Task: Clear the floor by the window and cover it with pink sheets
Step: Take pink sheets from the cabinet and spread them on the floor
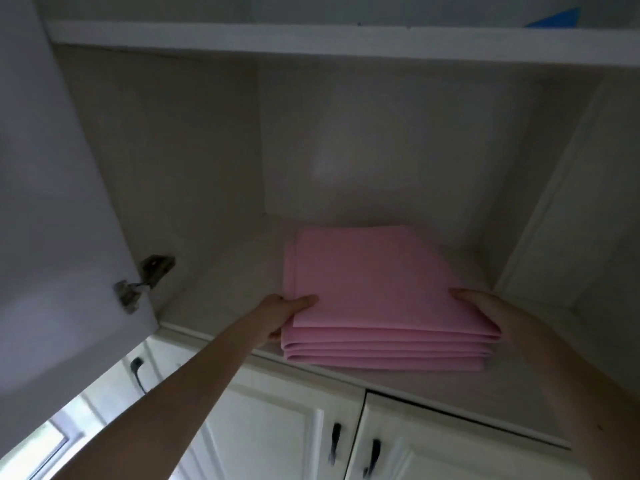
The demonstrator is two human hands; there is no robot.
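Observation:
A folded stack of pink sheets (pixel 377 289) lies on the bottom shelf (pixel 214 299) of an open white cupboard, near its front edge. My left hand (pixel 280 315) grips the stack's front left corner, thumb on top and fingers underneath. My right hand (pixel 485 311) holds the front right corner the same way, with its thumb on the top sheet. Both arms reach up into the cupboard from below.
The cupboard's left door (pixel 59 202) stands swung open, with a metal hinge (pixel 143 280) showing. An upper shelf (pixel 311 39) runs across the top with something blue (pixel 557 19) on it. Closed lower doors with black handles (pixel 372 459) sit below. A window (pixel 38 448) shows at bottom left.

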